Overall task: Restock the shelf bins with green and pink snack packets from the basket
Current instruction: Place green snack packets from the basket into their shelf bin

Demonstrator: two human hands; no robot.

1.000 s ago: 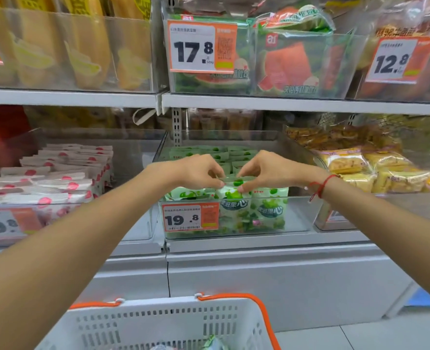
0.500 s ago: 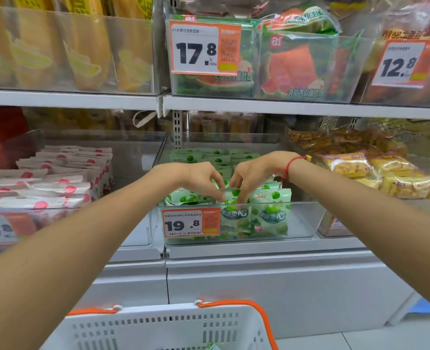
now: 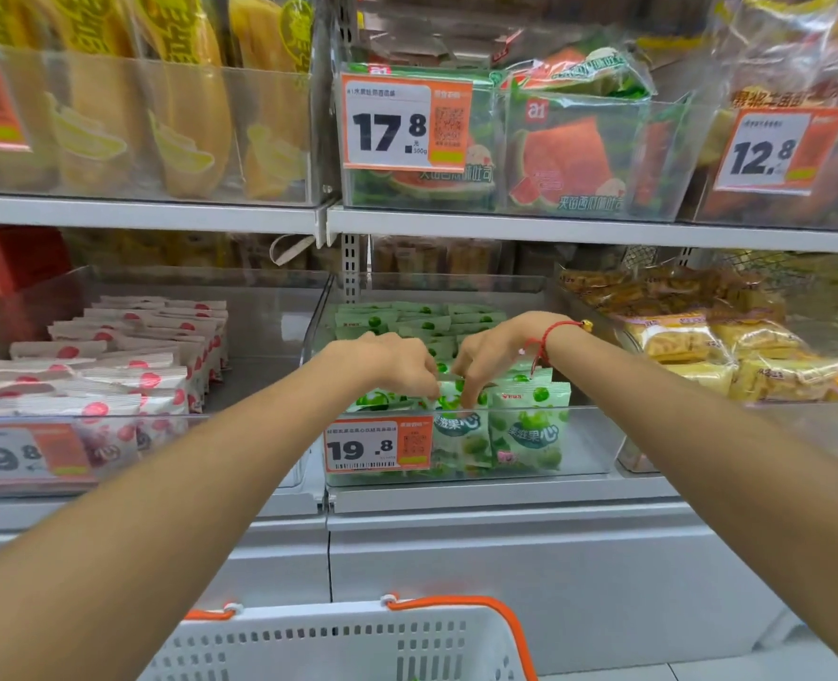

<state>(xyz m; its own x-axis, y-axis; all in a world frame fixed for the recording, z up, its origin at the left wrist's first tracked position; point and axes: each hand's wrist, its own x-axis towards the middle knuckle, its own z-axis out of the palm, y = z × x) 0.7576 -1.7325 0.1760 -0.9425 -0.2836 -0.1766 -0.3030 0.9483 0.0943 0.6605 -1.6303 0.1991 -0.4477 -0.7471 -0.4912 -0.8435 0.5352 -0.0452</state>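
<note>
- Both hands are down in the green bin (image 3: pixel 589 444), the clear tub behind the 19.8 tag (image 3: pixel 377 444), working the front row of green packets (image 3: pixel 530 430).
- Left hand (image 3: pixel 397 361) has its fingers curled down onto a packet top just above the tag; it looks like a pinch on the crimped edge, though the fingertips are partly hidden.
- Right hand (image 3: pixel 490 356), just right of the left, pinches the top seam of the packet next to it, fingers bent tight.
- Doing this well, I'd say: hold the packets by the top seam, stand them upright with faces forward, and press them against the clear front wall so the row doesn't slump.
- Keep them right of the tag where they can be read.
- Materials: the packets are thin glossy film pillows, soft and puffy, likely slippery, so a seam grip beats squeezing the belly.
- The bin is rigid clear plastic with a low front lip.
- Pink packets (image 3: pixel 112 380) lie fanned in the bin left of the tag, white film with red dots.
- The basket (image 3: pixel 338 646), white perforated plastic with an orange handle, sits below the tag; its contents are not visible.
</note>
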